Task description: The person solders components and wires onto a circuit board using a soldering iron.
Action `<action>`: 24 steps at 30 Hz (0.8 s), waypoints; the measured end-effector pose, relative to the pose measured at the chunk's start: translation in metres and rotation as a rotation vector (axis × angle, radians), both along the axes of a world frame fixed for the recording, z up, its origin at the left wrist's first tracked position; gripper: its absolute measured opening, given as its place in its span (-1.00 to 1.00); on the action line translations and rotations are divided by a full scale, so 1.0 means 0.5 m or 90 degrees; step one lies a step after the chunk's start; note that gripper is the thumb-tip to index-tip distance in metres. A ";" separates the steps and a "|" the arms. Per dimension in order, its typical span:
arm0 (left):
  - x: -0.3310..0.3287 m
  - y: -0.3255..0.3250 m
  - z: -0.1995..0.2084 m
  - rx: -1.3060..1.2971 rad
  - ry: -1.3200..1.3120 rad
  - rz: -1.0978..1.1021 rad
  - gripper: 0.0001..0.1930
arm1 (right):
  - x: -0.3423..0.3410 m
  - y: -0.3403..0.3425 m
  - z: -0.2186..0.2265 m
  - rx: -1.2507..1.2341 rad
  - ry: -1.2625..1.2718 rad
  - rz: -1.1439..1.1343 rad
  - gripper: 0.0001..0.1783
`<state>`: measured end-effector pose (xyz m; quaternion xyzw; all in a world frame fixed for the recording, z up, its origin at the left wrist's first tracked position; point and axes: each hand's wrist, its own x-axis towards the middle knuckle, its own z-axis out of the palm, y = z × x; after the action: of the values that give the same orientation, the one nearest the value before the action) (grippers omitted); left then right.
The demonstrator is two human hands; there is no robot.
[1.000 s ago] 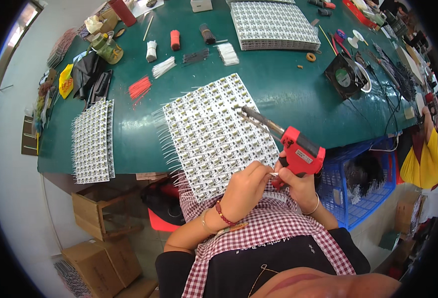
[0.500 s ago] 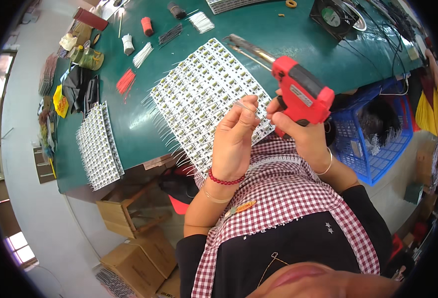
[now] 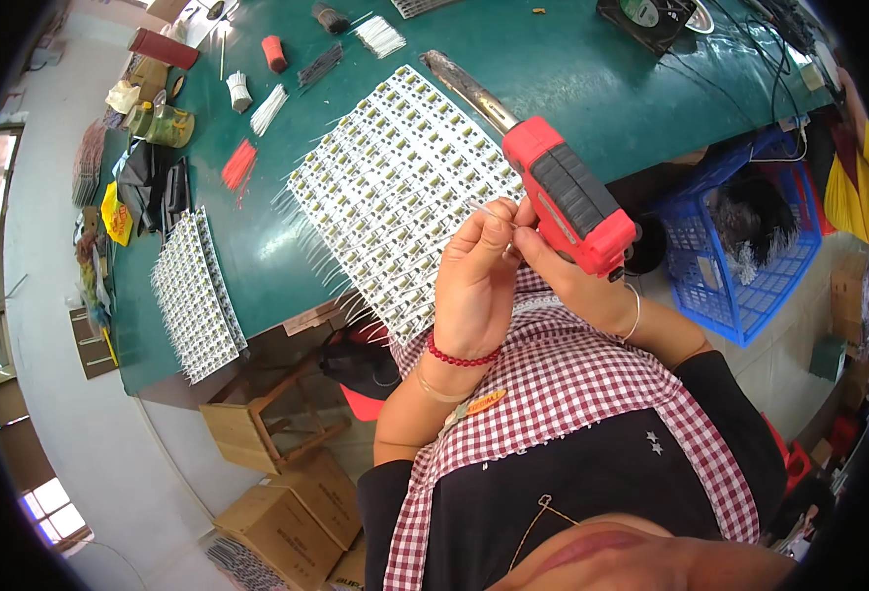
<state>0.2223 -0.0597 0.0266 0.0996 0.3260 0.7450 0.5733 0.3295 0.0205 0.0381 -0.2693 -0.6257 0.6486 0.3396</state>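
Observation:
My right hand [image 3: 582, 286] is wrapped around a red and black soldering gun [image 3: 565, 202], whose long metal tip points up and left over the table. Its thumb and finger meet the fingertips of my left hand [image 3: 476, 281]. The left hand is closed in a pinch on a thin pale wire [image 3: 487, 209], mostly hidden by the fingers. Both hands are held above the near right edge of a large panel of white circuit boards [image 3: 385, 167]. Rows of small green parts cover that panel, and thin wires stick out along its left side.
More circuit board panels [image 3: 198, 295] lie at the table's left edge. Bundles of red wires [image 3: 239, 164], white wires [image 3: 269, 110] and black wires [image 3: 320, 65] lie beyond the large panel. A fan [image 3: 646, 22] stands at the far right. A blue crate [image 3: 725, 295] is beside the table.
My right hand has brought the soldering gun left and turned it, so its tip points more steeply away. The fingertips of both hands have come together around the wire.

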 end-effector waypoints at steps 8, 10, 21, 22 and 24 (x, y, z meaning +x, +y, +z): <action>0.002 0.004 -0.006 -0.005 -0.043 0.000 -0.81 | 0.000 0.000 -0.023 0.047 0.008 -0.019 -0.63; 0.002 0.004 -0.010 0.020 -0.050 0.014 -0.80 | 0.000 0.003 -0.025 0.012 0.018 -0.013 -0.64; 0.005 0.009 -0.012 0.009 -0.052 -0.002 -0.82 | 0.002 -0.004 -0.009 -0.077 0.030 -0.034 -0.80; 0.006 0.008 -0.012 0.006 -0.053 -0.006 -0.83 | 0.002 -0.006 -0.008 -0.077 0.030 -0.028 -0.80; 0.011 0.011 -0.011 0.005 -0.064 0.004 -0.83 | 0.006 -0.009 -0.007 -0.052 -0.007 -0.049 -0.80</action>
<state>0.2278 -0.0540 0.0210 0.0628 0.2942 0.7523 0.5861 0.3323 0.0161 0.0348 -0.3104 -0.5897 0.6587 0.3494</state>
